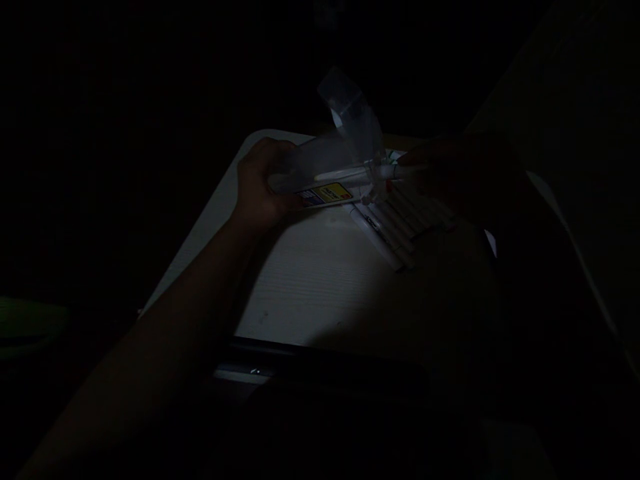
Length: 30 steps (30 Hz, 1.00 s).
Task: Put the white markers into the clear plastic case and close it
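My left hand [263, 180] is wrapped round the closed end of a clear plastic case [315, 160], which lies on its side just above the table. Its hinged lid [353, 113] stands swung up, and a yellow and blue label [330, 193] shows on the near side. A white marker [345, 175] lies inside. At the case's mouth my right hand [450, 170], deep in shadow, pinches another white marker [400, 171] whose end points into the opening. Below the mouth, several white markers [383, 233] lie side by side on the table.
The pale wood-grain table [305, 287] has rounded corners. A dark bar-shaped object [320, 363] runs along its near edge. Something green [30, 327] shows at the far left. Most of the surroundings are too dark to make out.
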Tool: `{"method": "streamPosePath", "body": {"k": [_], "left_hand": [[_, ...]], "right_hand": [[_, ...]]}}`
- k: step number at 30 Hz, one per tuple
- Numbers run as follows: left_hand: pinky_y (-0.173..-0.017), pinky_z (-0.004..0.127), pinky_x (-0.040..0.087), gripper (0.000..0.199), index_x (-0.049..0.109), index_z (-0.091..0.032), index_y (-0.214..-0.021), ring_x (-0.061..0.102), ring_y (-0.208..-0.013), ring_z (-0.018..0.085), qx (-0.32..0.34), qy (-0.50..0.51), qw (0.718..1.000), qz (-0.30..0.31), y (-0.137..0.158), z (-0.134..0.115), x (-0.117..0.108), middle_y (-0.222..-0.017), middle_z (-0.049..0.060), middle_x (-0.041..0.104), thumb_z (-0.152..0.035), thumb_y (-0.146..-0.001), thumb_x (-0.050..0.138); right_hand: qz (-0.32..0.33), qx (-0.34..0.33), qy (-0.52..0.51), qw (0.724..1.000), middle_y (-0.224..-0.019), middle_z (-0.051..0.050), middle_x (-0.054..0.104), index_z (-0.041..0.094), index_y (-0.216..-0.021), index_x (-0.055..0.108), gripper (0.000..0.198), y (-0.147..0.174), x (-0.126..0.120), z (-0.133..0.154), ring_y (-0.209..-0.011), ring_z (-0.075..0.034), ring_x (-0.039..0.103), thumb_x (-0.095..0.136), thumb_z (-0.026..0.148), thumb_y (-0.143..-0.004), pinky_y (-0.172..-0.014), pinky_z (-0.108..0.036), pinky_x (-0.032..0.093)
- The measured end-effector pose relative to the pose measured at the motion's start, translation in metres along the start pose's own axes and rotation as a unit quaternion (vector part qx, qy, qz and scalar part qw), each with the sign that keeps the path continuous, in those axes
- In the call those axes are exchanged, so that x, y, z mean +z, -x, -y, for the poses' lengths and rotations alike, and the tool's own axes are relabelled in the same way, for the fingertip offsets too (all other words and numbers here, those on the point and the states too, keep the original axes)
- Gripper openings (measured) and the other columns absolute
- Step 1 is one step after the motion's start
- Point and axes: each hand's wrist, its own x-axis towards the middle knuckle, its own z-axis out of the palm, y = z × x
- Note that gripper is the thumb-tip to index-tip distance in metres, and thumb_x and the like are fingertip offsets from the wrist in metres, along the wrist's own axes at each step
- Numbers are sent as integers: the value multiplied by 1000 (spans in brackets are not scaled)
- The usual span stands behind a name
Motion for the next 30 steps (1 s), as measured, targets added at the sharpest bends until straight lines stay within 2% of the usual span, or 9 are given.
{"method": "streamPosePath", "body": {"k": [4, 6, 10, 13, 16, 20, 22, 26, 30], "left_hand": [[-87, 49, 54, 96, 63, -19, -105, 62, -88, 23, 1, -2, 1000, 7, 0, -2, -1, -92, 2, 57, -84, -36, 77], [-90, 51, 53, 94, 63, -18, -105, 62, -90, 24, -7, 0, 1000, 2, 1, -3, -1, -92, 3, 58, -83, -38, 78], [-88, 53, 53, 93, 62, -19, -108, 62, -91, 25, -4, 0, 1000, 9, 1, -3, 0, -94, 4, 58, -82, -41, 78], [-85, 52, 54, 95, 63, -20, -108, 63, -88, 25, 16, -10, 1000, 12, 0, -2, -1, -91, 3, 58, -84, -40, 75], [-87, 52, 54, 96, 64, -20, -108, 63, -89, 25, 7, -14, 1000, 13, -1, -4, -2, -92, 3, 59, -83, -37, 78], [-92, 53, 52, 95, 62, -18, -107, 63, -91, 25, -7, -4, 1000, 9, 0, -7, -2, -94, 3, 59, -82, -39, 78], [-91, 51, 53, 93, 61, -17, -109, 62, -93, 25, 0, -15, 1000, 12, 1, -5, -2, -95, 4, 58, -81, -44, 78], [-84, 46, 55, 95, 60, -17, -114, 63, -91, 23, 61, -45, 996, 39, 1, 1, -4, -96, 3, 57, -82, -48, 74], [-90, 52, 54, 97, 60, -18, -113, 63, -93, 24, 48, -26, 998, 27, 1, 5, -4, -95, 3, 56, -83, -43, 75]], "right_hand": [[26, 0, -29, 999, -108, -3, 72, 23, -112, 74, 38, 1, 1, -5, -89, -17, 68, 54, 13, -80, -83, -32, 56], [21, -11, -35, 999, -108, -2, 72, 24, -107, 75, 36, 0, 2, -8, -89, -17, 68, 55, 14, -79, -80, -32, 56], [-1, -57, -20, 998, -89, -1, 72, 23, -85, 77, 20, -1, 7, -4, -81, -15, 68, 57, 26, -87, -77, -31, 55], [-29, -16, 9, 999, -84, -1, 71, 21, -80, 75, 9, -2, 10, 2, -79, -16, 66, 68, 27, -81, -80, -33, 55], [-51, 23, 24, 998, -84, -4, 71, 20, -84, 74, 13, -2, 11, 4, -78, -18, 65, 74, 30, -75, -81, -34, 55], [-37, 23, 21, 999, -88, -4, 71, 18, -84, 72, 14, -3, 8, 0, -82, -19, 65, 70, 30, -78, -79, -33, 54], [-14, 12, 10, 1000, -93, -4, 71, 17, -91, 73, 15, -3, 5, -2, -87, -18, 66, 68, 26, -80, -81, -32, 53], [67, -1, -8, 998, -115, -6, 69, 17, -124, 67, 37, -3, 4, -5, -103, -19, 66, 59, 20, -88, -99, -36, 50], [118, -46, -9, 992, -124, -5, 66, 19, -132, 62, 38, 0, 4, -3, -112, -16, 63, 47, 20, -97, -107, -32, 45]]}}
